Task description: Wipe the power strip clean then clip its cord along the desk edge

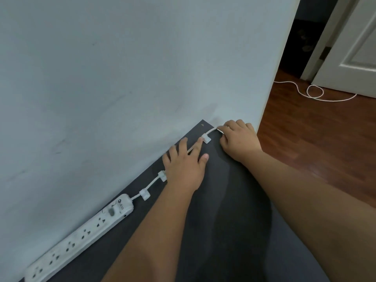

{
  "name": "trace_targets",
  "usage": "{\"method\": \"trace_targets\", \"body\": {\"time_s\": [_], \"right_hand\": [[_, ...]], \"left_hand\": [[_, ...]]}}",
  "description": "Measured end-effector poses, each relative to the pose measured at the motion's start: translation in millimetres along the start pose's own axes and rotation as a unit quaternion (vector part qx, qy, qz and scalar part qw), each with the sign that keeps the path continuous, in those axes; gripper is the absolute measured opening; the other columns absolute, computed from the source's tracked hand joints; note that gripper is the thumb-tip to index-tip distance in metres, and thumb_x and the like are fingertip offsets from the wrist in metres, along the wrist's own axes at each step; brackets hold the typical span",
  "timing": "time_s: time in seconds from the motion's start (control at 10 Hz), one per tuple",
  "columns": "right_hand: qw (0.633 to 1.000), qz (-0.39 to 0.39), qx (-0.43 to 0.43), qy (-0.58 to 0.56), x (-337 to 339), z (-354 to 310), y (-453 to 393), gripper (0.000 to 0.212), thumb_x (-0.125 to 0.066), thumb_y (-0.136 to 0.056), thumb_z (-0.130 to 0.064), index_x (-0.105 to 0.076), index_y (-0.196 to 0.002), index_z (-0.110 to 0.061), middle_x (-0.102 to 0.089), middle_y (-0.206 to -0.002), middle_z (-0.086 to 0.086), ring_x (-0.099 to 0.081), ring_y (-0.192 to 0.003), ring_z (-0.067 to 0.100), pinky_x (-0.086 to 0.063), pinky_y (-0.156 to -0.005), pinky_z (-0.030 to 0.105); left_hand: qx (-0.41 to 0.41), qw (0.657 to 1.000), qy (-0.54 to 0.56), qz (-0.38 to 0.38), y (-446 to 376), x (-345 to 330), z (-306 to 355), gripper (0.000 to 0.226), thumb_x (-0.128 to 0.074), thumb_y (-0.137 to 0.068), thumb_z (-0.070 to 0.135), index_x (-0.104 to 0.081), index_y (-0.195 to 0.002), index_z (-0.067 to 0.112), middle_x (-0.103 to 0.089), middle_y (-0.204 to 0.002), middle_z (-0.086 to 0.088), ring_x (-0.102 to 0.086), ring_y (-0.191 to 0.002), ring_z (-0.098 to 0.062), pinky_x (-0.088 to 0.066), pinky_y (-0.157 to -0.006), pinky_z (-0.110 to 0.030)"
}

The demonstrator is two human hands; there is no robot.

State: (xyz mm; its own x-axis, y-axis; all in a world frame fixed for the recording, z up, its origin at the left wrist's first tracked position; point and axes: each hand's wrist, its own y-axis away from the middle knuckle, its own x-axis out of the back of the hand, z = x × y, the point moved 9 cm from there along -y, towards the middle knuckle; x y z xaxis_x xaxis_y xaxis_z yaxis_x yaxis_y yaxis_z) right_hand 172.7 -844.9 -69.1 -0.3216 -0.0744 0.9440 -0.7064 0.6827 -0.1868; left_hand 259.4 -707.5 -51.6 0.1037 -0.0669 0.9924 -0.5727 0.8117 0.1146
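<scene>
A white power strip (pixel 81 235) lies along the back edge of the dark desk (pixel 234 200), against the wall. Its white cord (pixel 152 182) runs toward the far corner through three white clips: one near the strip (pixel 144 194), a second (pixel 162 176), and a third (pixel 206 138) near the corner. My left hand (pixel 184 165) lies flat on the desk with fingers spread, pressing the cord between the second and third clips. My right hand (pixel 239 142) is at the desk's far corner, fingers curled around the cord just past the third clip.
A pale wall (pixel 122 78) rises directly behind the desk. To the right is a wooden floor (pixel 315 139) with a loose white cable (pixel 315 93) looped on it, and a white door (pixel 350 47) beside a dark doorway.
</scene>
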Motion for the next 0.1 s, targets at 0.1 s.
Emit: {"method": "trace_targets", "body": {"time_s": [0.1], "right_hand": [[1.0, 0.004, -0.013, -0.016, 7.6, 4.0, 10.3, 0.043, -0.046, -0.088, -0.022, -0.052, -0.131, -0.023, -0.053, -0.132, 0.007, -0.047, -0.116, 0.031, -0.035, -0.093, 0.043]], "left_hand": [[0.042, 0.989, 0.11, 0.094, 83.2, 26.2, -19.7, 0.046, -0.032, -0.098, 0.042, -0.024, -0.143, 0.048, -0.031, -0.148, 0.012, -0.027, -0.134, -0.02, -0.022, -0.109, -0.047]]}}
